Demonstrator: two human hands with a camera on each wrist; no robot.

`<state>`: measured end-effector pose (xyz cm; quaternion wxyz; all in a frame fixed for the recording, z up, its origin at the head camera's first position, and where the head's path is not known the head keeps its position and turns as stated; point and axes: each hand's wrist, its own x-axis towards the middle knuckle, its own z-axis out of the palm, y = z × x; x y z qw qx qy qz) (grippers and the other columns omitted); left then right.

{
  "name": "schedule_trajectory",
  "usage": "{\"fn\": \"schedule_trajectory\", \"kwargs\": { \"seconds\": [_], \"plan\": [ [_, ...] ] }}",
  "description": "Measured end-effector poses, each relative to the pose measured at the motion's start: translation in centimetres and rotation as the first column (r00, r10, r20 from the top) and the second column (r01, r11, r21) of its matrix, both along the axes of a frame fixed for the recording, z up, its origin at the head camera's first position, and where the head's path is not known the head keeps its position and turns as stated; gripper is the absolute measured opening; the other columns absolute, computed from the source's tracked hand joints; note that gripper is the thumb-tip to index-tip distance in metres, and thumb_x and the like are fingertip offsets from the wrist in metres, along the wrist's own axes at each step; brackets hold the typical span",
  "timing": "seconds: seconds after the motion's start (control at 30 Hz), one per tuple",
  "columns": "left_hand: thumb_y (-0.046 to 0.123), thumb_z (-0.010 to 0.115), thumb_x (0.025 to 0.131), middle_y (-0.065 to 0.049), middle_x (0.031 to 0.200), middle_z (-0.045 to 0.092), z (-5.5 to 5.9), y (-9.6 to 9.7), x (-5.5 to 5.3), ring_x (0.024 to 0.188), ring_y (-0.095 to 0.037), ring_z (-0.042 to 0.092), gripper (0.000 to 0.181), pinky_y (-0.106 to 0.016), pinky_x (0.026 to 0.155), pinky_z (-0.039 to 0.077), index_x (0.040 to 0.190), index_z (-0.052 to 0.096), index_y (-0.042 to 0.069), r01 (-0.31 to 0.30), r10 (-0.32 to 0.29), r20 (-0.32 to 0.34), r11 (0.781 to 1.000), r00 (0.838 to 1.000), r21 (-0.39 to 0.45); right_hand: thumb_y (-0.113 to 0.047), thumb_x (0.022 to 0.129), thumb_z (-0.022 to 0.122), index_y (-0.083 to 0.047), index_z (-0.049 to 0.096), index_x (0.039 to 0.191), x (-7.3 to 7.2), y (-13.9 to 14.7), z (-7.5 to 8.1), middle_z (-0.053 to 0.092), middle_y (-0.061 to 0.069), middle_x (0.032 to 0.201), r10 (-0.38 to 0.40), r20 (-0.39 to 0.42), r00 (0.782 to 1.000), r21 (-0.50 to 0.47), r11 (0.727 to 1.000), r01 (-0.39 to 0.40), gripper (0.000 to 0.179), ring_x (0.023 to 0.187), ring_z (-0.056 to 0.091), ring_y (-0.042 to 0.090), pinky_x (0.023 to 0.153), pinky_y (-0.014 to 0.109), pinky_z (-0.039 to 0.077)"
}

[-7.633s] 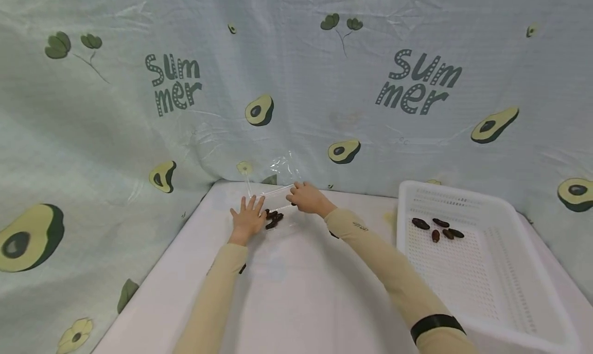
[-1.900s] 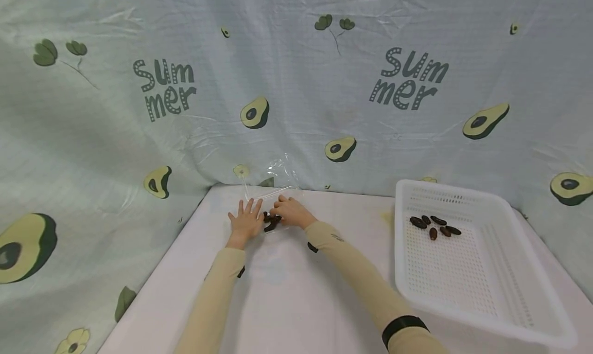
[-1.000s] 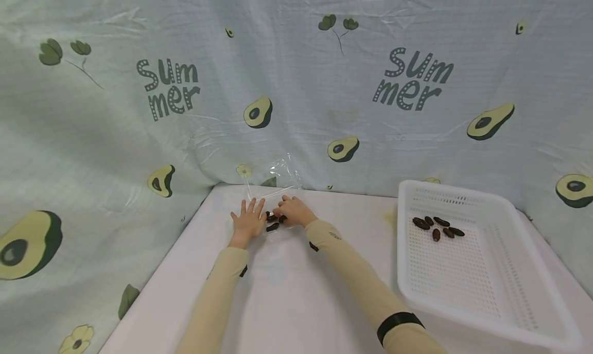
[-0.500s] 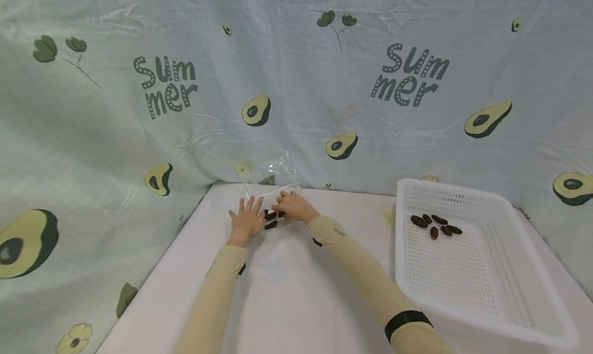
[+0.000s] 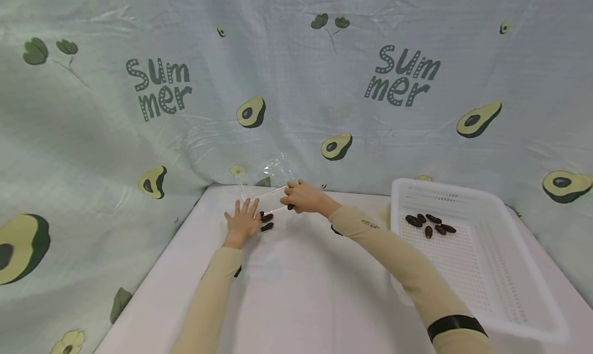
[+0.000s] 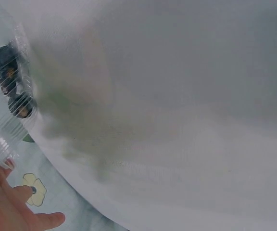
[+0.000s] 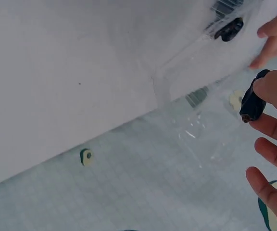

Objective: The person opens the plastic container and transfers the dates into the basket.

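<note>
Holding dark fruit [image 7: 254,98] in pinch of right hand [image 5: 306,197], thumb against forefinger with one end protruding, remaining fingers parted; likely for easy release. Nearer and left of pinch: clear container [image 6: 1,139] with more fruits [image 5: 267,227]. Spread at container's left edge: straight fingers of left hand [image 5: 242,223], probably steadying light plastic. Behind fingertips: upright clear flap [image 5: 277,166], probably restricting rearward movement. Right of pinch: open gap over table [image 5: 343,302], then raised rim of white basket [image 5: 395,230].
</note>
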<state>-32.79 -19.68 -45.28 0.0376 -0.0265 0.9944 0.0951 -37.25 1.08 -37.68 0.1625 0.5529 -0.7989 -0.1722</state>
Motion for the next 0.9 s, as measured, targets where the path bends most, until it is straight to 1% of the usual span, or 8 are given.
{"fn": "schedule_trajectory", "kwargs": {
  "seconds": [0.07,0.13,0.23,0.33,0.53,0.67,0.77,0.9],
  "plan": [
    [0.032,0.023,0.096,-0.012,0.150,0.013,0.0,0.0,0.1,0.138,-0.038,0.002,0.051,-0.068,0.102,0.008,0.145,0.013,0.018,0.005,-0.005,-0.006,1.000,1.000,0.003,-0.023,0.084,0.061,-0.022,0.059,0.091,0.5,0.9,1.0,0.059,-0.003,0.084,0.009,-0.003,1.000,-0.013,1.000,-0.009,0.007,0.078,0.044,0.014,0.058,0.024,0.028],
    [0.031,0.023,0.096,-0.013,0.150,0.013,0.0,0.0,0.1,0.137,-0.039,0.003,0.051,-0.069,0.101,0.009,0.145,0.013,0.017,0.010,-0.010,-0.012,1.000,1.000,0.008,-0.022,0.083,0.062,-0.022,0.059,0.090,1.0,1.9,1.9,0.058,-0.003,0.083,0.017,-0.008,1.000,-0.025,1.000,-0.017,0.008,0.076,0.043,0.014,0.058,0.024,0.025],
    [0.032,0.024,0.096,-0.013,0.150,0.013,0.2,0.0,0.2,0.137,-0.039,0.003,0.052,-0.069,0.101,0.008,0.145,0.013,0.017,0.012,-0.012,-0.014,1.000,1.000,0.017,-0.022,0.081,0.065,-0.022,0.058,0.089,1.8,3.4,3.0,0.057,-0.003,0.081,0.022,-0.006,1.000,-0.047,0.999,-0.022,0.011,0.075,0.041,0.014,0.058,0.024,0.025],
    [0.031,0.024,0.096,-0.013,0.150,0.013,0.2,0.0,0.2,0.137,-0.039,0.003,0.052,-0.069,0.101,0.008,0.145,0.013,0.017,0.016,-0.016,-0.012,1.000,1.000,0.024,-0.023,0.078,0.067,-0.021,0.057,0.086,2.3,5.1,3.7,0.055,-0.004,0.078,0.031,-0.012,0.999,-0.073,0.997,-0.032,0.014,0.073,0.040,0.014,0.057,0.024,0.025],
    [0.031,0.023,0.096,-0.013,0.150,0.012,0.1,-0.2,0.2,0.137,-0.040,0.001,0.052,-0.069,0.101,0.008,0.145,0.013,0.016,0.018,-0.018,-0.005,1.000,1.000,0.019,-0.022,0.075,0.070,-0.021,0.053,0.083,3.1,8.4,4.7,0.050,-0.005,0.073,0.049,-0.041,0.998,-0.123,0.991,-0.054,0.019,0.070,0.036,0.013,0.056,0.025,0.023],
    [0.032,0.023,0.096,-0.013,0.150,0.012,0.0,-0.2,0.1,0.137,-0.040,0.002,0.052,-0.069,0.101,0.009,0.145,0.013,0.016,0.020,-0.020,-0.015,1.000,1.000,0.019,-0.021,0.073,0.071,-0.021,0.051,0.082,3.7,10.7,5.3,0.049,-0.005,0.073,0.055,-0.064,0.996,-0.165,0.984,-0.065,0.021,0.072,0.037,0.013,0.057,0.026,0.028],
    [0.032,0.023,0.096,-0.014,0.150,0.013,0.1,-0.1,0.0,0.137,-0.040,0.003,0.052,-0.070,0.100,0.009,0.145,0.013,0.016,0.027,-0.026,-0.017,0.999,1.000,0.026,-0.021,0.073,0.071,-0.021,0.052,0.083,4.1,12.8,5.3,0.049,-0.005,0.075,0.057,-0.071,0.996,-0.199,0.978,-0.070,0.022,0.074,0.039,0.013,0.059,0.027,0.032],
    [0.031,0.023,0.096,-0.014,0.150,0.012,0.2,0.0,0.1,0.137,-0.040,0.001,0.052,-0.070,0.100,0.008,0.145,0.013,0.015,0.027,-0.026,-0.012,0.999,1.000,0.030,-0.018,0.071,0.073,-0.021,0.054,0.085,4.3,15.8,4.9,0.049,-0.004,0.076,0.064,-0.071,0.995,-0.263,0.961,-0.081,0.023,0.075,0.041,0.014,0.058,0.027,0.032]
  ]
}}
